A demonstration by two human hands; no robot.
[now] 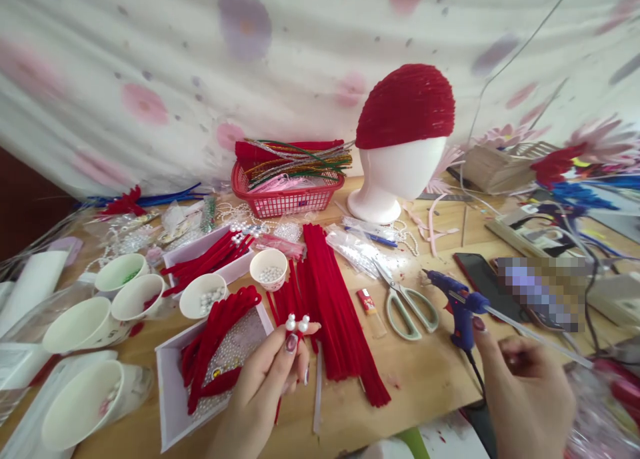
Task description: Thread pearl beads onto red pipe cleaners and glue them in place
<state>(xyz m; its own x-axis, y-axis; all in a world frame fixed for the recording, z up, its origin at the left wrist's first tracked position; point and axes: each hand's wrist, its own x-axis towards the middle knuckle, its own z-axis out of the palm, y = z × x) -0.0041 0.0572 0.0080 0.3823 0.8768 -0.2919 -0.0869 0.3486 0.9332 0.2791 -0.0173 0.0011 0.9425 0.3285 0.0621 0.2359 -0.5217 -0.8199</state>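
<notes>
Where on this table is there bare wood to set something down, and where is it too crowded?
Bare wood shows on the table between the pile of red pipe cleaners, the scissors and the blue glue gun. A smaller strip lies at the near edge below the left hand. The left side, with paper cups and white trays, is crowded.

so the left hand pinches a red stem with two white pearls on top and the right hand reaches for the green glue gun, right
Not quite: the glue gun is blue, not green, as the head view shows. The rest holds: the left hand pinches a red stem topped with two white pearls, and the right hand reaches for the gun.
</notes>
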